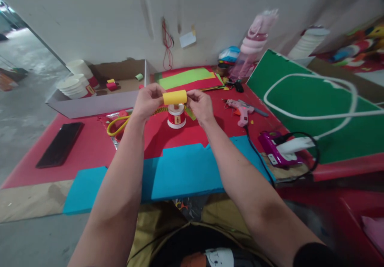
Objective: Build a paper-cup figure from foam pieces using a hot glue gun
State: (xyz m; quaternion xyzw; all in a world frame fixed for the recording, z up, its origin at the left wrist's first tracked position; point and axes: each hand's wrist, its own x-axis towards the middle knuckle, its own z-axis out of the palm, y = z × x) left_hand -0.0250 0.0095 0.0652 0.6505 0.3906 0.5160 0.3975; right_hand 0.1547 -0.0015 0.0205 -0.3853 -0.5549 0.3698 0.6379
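Observation:
A yellow rolled piece of paper (175,97) is held level between my hands. My left hand (147,101) pinches its left end, and my right hand (201,107) pinches the right end. Directly below stands an upside-down paper cup (176,118), white with a red band and a small label. The roll overlaps the cup's top in view, so I cannot tell whether they touch. A folded yellow-green paper strip (191,113) shows beside the cup, under my right hand. Another strip is partly hidden behind my left fingers.
A pink glue gun (242,111) lies to the right, near a purple power adapter (277,149) with cables. At left are a phone (61,145) and a box (96,103) holding stacked cups. Blue sheets (186,173) cover the front edge. A pink bottle (252,45) stands behind.

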